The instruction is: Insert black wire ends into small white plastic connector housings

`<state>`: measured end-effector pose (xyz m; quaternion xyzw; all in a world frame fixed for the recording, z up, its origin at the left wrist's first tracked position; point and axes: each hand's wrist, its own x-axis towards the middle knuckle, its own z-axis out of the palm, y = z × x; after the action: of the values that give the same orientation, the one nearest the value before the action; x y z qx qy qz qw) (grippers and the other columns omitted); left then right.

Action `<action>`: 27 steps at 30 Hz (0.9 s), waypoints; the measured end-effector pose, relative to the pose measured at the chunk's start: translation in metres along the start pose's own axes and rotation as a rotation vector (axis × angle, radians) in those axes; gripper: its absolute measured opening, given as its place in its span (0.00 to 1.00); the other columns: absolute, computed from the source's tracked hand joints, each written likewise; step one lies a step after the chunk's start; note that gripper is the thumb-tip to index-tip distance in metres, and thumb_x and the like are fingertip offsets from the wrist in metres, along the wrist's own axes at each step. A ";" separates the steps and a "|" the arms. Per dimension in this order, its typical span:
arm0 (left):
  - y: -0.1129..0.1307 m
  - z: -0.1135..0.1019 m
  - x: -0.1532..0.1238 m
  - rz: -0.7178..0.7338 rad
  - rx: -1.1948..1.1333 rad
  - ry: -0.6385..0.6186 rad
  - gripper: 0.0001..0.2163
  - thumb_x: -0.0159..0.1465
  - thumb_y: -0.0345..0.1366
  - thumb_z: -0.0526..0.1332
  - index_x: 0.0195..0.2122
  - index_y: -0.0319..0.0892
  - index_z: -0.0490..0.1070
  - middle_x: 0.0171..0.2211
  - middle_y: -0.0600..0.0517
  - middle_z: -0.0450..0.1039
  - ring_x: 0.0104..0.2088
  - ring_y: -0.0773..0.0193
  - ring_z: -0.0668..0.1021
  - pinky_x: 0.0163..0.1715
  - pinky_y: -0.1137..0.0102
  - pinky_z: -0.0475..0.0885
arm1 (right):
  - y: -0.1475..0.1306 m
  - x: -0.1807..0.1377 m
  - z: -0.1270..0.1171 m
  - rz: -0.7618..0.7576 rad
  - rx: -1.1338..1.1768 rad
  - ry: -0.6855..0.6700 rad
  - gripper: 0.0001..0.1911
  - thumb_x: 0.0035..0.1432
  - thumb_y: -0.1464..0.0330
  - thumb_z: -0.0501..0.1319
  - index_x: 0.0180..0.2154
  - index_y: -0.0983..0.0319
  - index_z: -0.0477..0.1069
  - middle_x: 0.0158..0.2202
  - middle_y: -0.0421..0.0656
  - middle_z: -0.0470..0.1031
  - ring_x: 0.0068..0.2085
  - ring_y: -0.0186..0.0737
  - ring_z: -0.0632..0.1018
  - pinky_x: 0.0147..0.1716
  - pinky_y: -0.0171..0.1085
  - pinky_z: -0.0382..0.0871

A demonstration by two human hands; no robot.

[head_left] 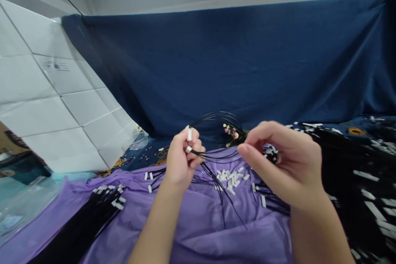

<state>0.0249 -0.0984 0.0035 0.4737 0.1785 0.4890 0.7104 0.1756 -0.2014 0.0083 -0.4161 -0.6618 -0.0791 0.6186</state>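
My left hand (pixel 185 154) is closed around a few thin black cords (pixel 216 154) fitted with small white tags. One white tag (pixel 189 133) stands up between thumb and fingers, and another juts from the fist below it. From there the cords arc to the right in a loop, while loose ends hang over the purple cloth. My right hand (pixel 284 165) is at the loop's right side, thumb and forefinger brought together in a pinch. What lies between those fingertips, if anything, is too small to make out. Its other fingers are curled.
Loose white tags (pixel 230 179) lie piled on the purple cloth (pixel 198 210). A bundle of black cords (pixel 77 222) with white tags rests at left; a larger dark heap (pixel 337 165) fills the right. Small dried flowers (pixel 231 130) sit behind. A blue curtain (pixel 222 66) hangs beyond.
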 end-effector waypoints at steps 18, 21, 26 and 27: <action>0.001 0.001 0.006 0.080 -0.113 0.248 0.10 0.62 0.35 0.53 0.23 0.43 0.60 0.12 0.60 0.51 0.12 0.70 0.61 0.13 0.77 0.59 | 0.016 -0.002 0.044 0.462 0.333 -0.673 0.13 0.65 0.67 0.55 0.27 0.62 0.62 0.22 0.35 0.68 0.23 0.28 0.66 0.22 0.30 0.55; 0.001 0.000 0.007 0.213 0.050 0.297 0.09 0.60 0.37 0.55 0.23 0.43 0.63 0.15 0.56 0.60 0.18 0.67 0.69 0.17 0.76 0.64 | 0.010 -0.004 0.042 0.409 0.197 -0.618 0.15 0.63 0.69 0.56 0.24 0.62 0.60 0.20 0.34 0.61 0.23 0.28 0.61 0.22 0.32 0.50; 0.007 -0.005 0.007 0.234 0.029 0.231 0.11 0.61 0.36 0.55 0.22 0.42 0.61 0.17 0.56 0.60 0.17 0.70 0.65 0.18 0.77 0.64 | 0.007 -0.006 0.041 0.362 -0.028 -0.622 0.18 0.61 0.69 0.58 0.21 0.62 0.55 0.19 0.33 0.58 0.23 0.28 0.58 0.23 0.34 0.48; 0.008 -0.005 0.007 0.225 0.026 0.215 0.11 0.62 0.37 0.55 0.22 0.42 0.61 0.17 0.56 0.59 0.16 0.70 0.64 0.17 0.77 0.62 | 0.007 -0.006 0.042 0.357 -0.047 -0.632 0.19 0.61 0.68 0.58 0.21 0.62 0.54 0.19 0.33 0.57 0.23 0.28 0.57 0.23 0.34 0.47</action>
<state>0.0198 -0.0894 0.0091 0.4448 0.2056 0.6110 0.6217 0.1483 -0.1738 -0.0097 -0.5431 -0.7351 0.1475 0.3780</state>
